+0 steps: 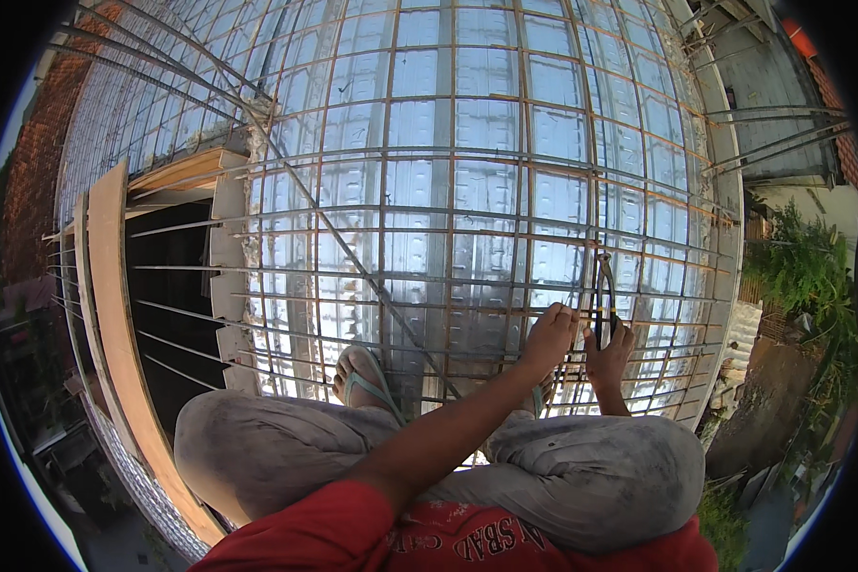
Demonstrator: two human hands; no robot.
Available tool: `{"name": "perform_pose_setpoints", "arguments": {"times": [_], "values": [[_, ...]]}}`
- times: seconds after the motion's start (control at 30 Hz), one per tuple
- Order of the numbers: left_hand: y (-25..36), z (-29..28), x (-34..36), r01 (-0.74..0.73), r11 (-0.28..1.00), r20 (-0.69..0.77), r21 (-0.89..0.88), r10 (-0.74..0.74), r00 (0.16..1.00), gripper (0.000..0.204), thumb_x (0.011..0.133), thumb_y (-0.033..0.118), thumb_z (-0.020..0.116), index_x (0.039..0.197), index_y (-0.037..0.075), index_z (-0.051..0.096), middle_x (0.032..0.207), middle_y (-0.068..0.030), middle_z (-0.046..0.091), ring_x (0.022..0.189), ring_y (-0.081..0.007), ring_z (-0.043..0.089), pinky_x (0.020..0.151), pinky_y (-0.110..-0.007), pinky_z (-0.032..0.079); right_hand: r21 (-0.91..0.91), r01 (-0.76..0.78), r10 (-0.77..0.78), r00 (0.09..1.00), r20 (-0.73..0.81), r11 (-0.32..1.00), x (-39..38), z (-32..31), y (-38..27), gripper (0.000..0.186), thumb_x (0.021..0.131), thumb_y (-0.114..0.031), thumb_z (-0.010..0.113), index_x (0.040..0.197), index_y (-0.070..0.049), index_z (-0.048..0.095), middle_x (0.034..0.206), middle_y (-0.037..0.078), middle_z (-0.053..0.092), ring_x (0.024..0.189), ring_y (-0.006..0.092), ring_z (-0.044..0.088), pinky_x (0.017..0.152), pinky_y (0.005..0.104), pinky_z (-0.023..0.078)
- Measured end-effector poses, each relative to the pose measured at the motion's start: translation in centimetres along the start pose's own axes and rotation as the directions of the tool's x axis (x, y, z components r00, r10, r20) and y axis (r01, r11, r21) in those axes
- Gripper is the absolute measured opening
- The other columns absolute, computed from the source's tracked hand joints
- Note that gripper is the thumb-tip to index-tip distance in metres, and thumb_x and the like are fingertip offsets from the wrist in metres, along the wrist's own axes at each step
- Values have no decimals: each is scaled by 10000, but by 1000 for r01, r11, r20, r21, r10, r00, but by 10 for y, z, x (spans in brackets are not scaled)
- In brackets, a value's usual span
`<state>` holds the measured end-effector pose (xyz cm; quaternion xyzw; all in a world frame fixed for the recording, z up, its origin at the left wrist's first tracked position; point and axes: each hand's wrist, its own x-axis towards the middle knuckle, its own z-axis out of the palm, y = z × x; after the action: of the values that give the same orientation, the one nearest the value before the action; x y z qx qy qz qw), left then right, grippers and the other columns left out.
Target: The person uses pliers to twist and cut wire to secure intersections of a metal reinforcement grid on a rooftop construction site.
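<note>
I squat over a grid of steel rebar (pixel 453 232). My right hand (pixel 608 360) is closed round the dark handles of a pair of pincers (pixel 607 278), whose metal head points away from me over the bars. Just left of it, my left hand (pixel 549 336) is closed in a pinch at the bars. Whatever its fingertips hold is too small to make out. Beneath the grid lies shiny corrugated metal decking (pixel 486 124).
A long diagonal bar (pixel 338 234) crosses the grid on the left. Beyond the deck's left edge is a dark opening (pixel 173 286) framed by a wooden board (pixel 114 315). Loose bar ends (pixel 782 114) stick out at right, above a drop with plants (pixel 796 257). My sandalled foot (pixel 360 377) rests on the deck.
</note>
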<state>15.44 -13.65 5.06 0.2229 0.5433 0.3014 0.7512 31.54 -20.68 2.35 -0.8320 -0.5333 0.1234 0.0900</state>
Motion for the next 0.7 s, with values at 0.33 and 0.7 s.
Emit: {"name": "perform_pose_setpoints", "arguments": {"times": [0.33, 0.7], "values": [[203, -74, 21, -345, 938, 195, -23, 342, 919, 189, 1060, 230, 486, 1154, 105, 591, 1048, -37, 714, 888, -120, 533, 891, -291, 394, 237, 647, -687, 648, 330, 724, 138, -159, -171, 672, 865, -418, 752, 1358, -23, 521, 1104, 193, 695, 1053, 333, 668, 892, 426, 533], [195, -170, 24, -339, 793, -158, -507, 301, 941, 192, 1022, 224, 580, 1139, 72, 581, 1243, -97, 665, 1051, -194, 619, 918, -352, 518, 560, 501, -678, 718, 158, 660, 152, -55, -262, 270, 1057, -218, 461, 1168, -57, 646, 897, 126, 695, 836, 271, 683, 803, 395, 541]]}}
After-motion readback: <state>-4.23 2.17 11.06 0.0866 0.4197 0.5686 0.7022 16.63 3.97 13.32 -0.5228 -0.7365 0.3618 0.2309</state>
